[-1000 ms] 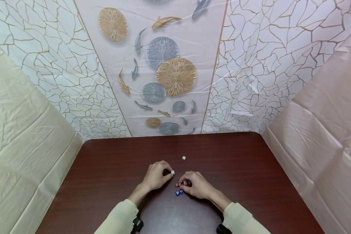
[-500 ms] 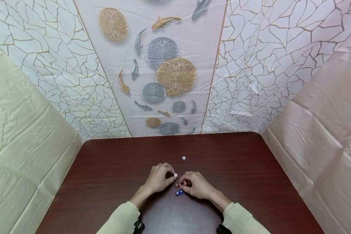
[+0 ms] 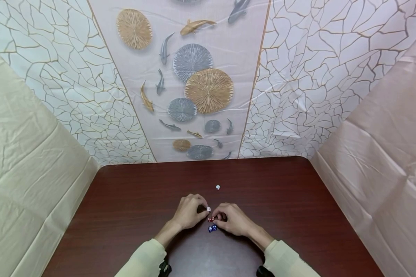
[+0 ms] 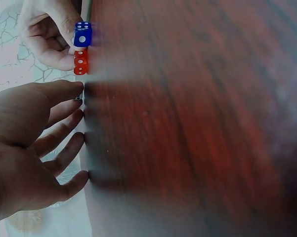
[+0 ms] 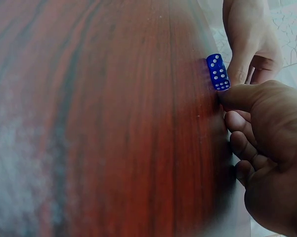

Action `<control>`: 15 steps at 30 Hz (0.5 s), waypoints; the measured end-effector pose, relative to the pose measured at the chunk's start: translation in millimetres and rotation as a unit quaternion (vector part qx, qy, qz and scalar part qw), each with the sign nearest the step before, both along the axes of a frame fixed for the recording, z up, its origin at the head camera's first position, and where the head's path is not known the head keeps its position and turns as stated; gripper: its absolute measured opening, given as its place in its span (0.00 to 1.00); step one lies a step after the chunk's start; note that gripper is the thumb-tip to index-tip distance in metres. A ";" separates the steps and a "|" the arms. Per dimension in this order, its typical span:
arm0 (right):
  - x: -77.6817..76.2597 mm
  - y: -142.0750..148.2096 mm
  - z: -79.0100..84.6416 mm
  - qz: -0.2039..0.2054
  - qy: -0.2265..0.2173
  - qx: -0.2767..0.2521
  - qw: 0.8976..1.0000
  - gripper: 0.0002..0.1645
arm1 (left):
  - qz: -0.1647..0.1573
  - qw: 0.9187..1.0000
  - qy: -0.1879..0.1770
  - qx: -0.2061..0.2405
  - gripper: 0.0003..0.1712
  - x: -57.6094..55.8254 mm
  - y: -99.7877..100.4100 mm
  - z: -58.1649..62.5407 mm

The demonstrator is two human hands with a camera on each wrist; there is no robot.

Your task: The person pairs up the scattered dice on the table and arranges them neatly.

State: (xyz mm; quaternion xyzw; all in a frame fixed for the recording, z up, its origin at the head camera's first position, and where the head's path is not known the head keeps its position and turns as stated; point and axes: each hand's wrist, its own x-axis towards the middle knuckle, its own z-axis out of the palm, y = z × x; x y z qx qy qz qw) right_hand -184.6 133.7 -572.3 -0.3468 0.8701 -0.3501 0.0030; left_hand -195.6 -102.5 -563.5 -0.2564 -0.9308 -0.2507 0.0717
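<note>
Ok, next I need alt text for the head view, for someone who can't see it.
A person's left hand pinches a white die while the right hand holds two side-by-side red dice on a dark reddish-brown table. Two blue dice lie just nearer the person; another white die sits farther off. Behind is a backdrop printed with fish.

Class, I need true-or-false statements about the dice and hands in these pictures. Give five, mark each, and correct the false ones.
1. The left hand holds a white die. True.
2. The right hand touches the red dice. True.
3. One die is green. False: all in view are white, red or blue.
4. The blue dice lie on the near side of the red dice. True.
5. Both hands hold white dice. False: the other white die lies apart, beyond both hands.
</note>
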 end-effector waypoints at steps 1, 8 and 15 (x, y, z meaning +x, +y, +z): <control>0.1 0.0 0.2 0.000 0.000 0.000 1.000 0.05 | 0.001 1.000 0.001 -0.002 0.04 0.1 -0.1 -0.6; 0.1 -0.2 -0.2 0.000 -0.002 0.002 1.000 0.05 | 0.004 1.000 0.007 -0.005 0.04 -0.2 -0.3 -3.1; -0.1 -0.3 -0.7 -0.001 -0.005 0.000 1.000 0.06 | 0.007 1.000 0.010 -0.010 0.04 -0.8 -0.1 -4.0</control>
